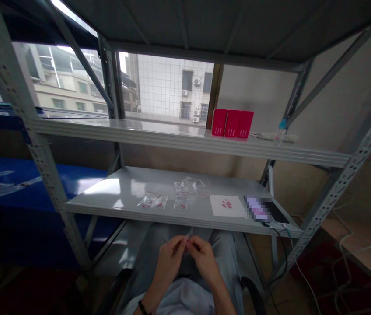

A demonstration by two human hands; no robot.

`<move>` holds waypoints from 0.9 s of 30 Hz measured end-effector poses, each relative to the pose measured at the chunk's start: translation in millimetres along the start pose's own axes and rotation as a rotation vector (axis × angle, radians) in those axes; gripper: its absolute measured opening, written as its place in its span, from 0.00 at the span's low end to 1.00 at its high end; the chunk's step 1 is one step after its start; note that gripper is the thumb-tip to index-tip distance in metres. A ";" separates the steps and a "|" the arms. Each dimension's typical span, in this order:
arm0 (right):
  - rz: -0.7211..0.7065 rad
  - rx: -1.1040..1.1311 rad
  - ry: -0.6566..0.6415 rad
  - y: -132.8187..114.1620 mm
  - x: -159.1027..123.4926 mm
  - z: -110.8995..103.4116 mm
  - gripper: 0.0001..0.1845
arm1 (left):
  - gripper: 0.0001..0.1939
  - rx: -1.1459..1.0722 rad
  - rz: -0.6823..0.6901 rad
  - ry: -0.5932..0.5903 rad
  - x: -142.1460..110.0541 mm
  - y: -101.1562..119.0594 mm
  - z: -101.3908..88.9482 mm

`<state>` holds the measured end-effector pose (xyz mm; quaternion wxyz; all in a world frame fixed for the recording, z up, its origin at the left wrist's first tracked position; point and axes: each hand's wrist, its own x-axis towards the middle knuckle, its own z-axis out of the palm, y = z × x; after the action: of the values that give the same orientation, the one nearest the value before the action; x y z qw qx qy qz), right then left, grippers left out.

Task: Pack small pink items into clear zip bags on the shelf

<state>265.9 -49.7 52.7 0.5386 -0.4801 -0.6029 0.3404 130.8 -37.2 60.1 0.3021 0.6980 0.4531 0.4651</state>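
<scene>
Left hand [172, 251] and right hand [202, 252], fingers nearly closed, pinching a small clear bag [190, 232], partly hidden, above the lap [227, 251], bags [153, 200] of pink pieces [183, 206] on the grey shelf [129, 181] ahead, white paper [216, 210] and phone [257, 208] rightward

We see three red boxes [232, 124] standing in a row on the middle shelf [172, 138], a blue-capped bottle [281, 128] to their right, a phone [257, 209] and black cable [285, 251] lower down, and a pale building [162, 83] with air conditioners [197, 82] outside.
</scene>
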 end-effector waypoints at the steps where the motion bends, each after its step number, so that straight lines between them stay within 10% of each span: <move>1: 0.012 -0.025 0.043 1.5 0.4 0.1 0.15 | 0.17 0.055 0.027 0.009 0.0 -0.5 0.8; 6: 0.004 -0.287 0.182 8.6 0.9 -5.2 0.11 | 0.14 0.441 0.091 -0.055 5.8 -1.2 -2.8; 12: -0.159 -0.306 -0.200 -3.6 -0.7 -23.3 0.15 | 0.10 0.457 0.126 -0.305 25.3 13.4 -25.7; 20: -0.041 -0.368 0.001 1.1 4.5 -17.3 0.12 | 0.15 -0.035 0.055 -0.251 21.2 46.1 -19.1; 24: 0.039 -0.141 0.158 0.1 6.0 -25.7 0.10 | 0.24 -0.371 -0.255 -0.544 -0.7 30.7 -9.2; 27: 0.084 0.079 0.205 -7.3 4.8 -21.7 0.22 | 0.21 -0.795 -0.328 -0.381 -0.5 18.3 5.5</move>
<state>285.8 -49.7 65.1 0.6013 -0.5155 -0.5101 0.3353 142.3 -45.1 73.2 0.6931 0.5204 0.2806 0.4125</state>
